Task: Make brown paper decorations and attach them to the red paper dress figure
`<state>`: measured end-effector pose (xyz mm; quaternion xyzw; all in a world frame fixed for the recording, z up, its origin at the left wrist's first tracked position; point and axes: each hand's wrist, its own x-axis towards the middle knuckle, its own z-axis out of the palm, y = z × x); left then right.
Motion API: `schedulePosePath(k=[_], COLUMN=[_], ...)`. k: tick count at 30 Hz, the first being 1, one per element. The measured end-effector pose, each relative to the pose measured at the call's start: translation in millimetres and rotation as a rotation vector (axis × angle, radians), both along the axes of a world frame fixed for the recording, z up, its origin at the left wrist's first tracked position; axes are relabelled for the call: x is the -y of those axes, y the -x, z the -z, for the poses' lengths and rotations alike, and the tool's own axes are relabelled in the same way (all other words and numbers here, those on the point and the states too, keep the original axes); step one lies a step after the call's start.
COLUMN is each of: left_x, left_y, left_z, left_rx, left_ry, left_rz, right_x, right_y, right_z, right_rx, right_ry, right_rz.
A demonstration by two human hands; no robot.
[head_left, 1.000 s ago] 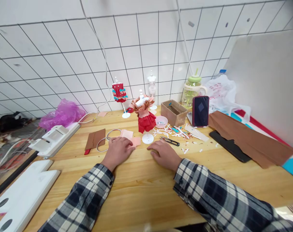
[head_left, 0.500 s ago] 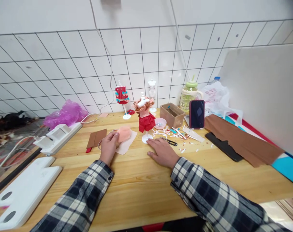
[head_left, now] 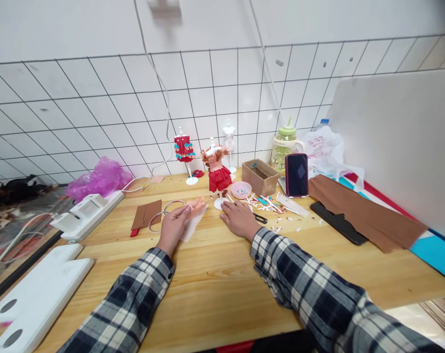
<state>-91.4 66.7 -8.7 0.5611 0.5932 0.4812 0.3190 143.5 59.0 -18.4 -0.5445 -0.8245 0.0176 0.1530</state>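
Note:
My left hand [head_left: 173, 226] is closed, pinching a piece of thin pink crepe paper [head_left: 197, 208]. A paler pink sheet [head_left: 193, 227] lies beneath it on the table. My right hand [head_left: 240, 218] lies flat, its fingertips at the round white base [head_left: 219, 203] of a small dress form. That form wears a red puffed skirt [head_left: 219, 179], a pink bodice and a brown frilled collar [head_left: 210, 156]. It stands upright between and beyond my hands. A black-handled cutter [head_left: 259, 218] sits partly hidden beside my right hand.
Behind stand a form in a red and blue dress [head_left: 185, 149] and a bare white form [head_left: 229, 139]. Right of centre are a pink bowl [head_left: 240, 190], paper scraps, a cardboard box [head_left: 259, 177] and a propped phone [head_left: 296, 175]. A power strip [head_left: 86, 215] lies left, near brown paper [head_left: 146, 214].
My left hand has shifted slightly right, and the pink paper it holds now looks narrower and crumpled. The dress form has turned or tilted a little; my right hand stays at its base.

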Motion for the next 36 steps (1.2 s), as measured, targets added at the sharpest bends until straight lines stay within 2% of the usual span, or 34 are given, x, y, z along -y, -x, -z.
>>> schedulePosePath(k=[6, 8, 10, 12, 15, 17, 19, 23, 25, 27, 29, 31, 34, 36], left_x=[-1.4, 1.6, 6.5, 11.7, 15.7, 14.6, 11.2, 4.3, 3.1, 3.8, 5.9, 8.8, 13.9, 17.4], left_y=[2.1, -1.6, -7.3, -13.5, -20.3, -21.1, -18.3, -7.3, -3.4, -2.4, -3.9, -6.5, -11.1, -14.8], left_z=[-1.4, -5.2, -9.3, -12.1, -11.4, -8.6, -5.9, -9.0, -14.7, -20.2, -22.6, -21.0, -14.5, -10.6], left_rx=[0.198, 0.209, 0.171, 0.147, 0.141, 0.177, 0.301, 0.651, 0.739, 0.734, 0.667, 0.611, 0.611, 0.630], left_ry=[-0.067, -0.081, -0.084, -0.061, -0.019, -0.011, -0.001, -0.029, -0.061, -0.056, -0.003, 0.101, 0.293, 0.369], left_rz=[0.048, 0.079, 0.120, 0.198, 0.322, 0.325, 0.253, 0.120, 0.112, 0.124, 0.162, 0.221, 0.318, 0.384], right_x=[0.8, 4.3, 9.2, 14.0, 17.2, 15.3, 10.9, 3.1, 3.2, 6.2, 10.2, 13.4, 15.7, 16.9], right_y=[-6.3, -6.8, -4.1, 1.7, 11.4, 14.1, 12.2, 2.8, 2.2, 6.1, 12.1, 16.2, 13.9, 8.5], right_z=[-0.7, -3.7, -6.0, -6.2, -2.7, 0.7, 4.3, 9.8, 10.0, 8.0, 4.4, 0.0, -6.7, -11.2], right_rx=[-0.102, -0.222, -0.426, -0.669, -0.916, -0.951, -0.921, -0.851, -0.827, -0.808, -0.812, -0.907, -1.207, -1.354], right_ry=[-0.036, -0.082, -0.116, -0.069, 0.150, 0.274, 0.317, 0.278, 0.264, 0.253, 0.250, 0.296, 0.470, 0.593], right_rz=[-0.029, -0.034, -0.040, -0.059, -0.078, -0.068, -0.036, 0.069, 0.102, 0.100, 0.049, 0.026, 0.060, 0.006])
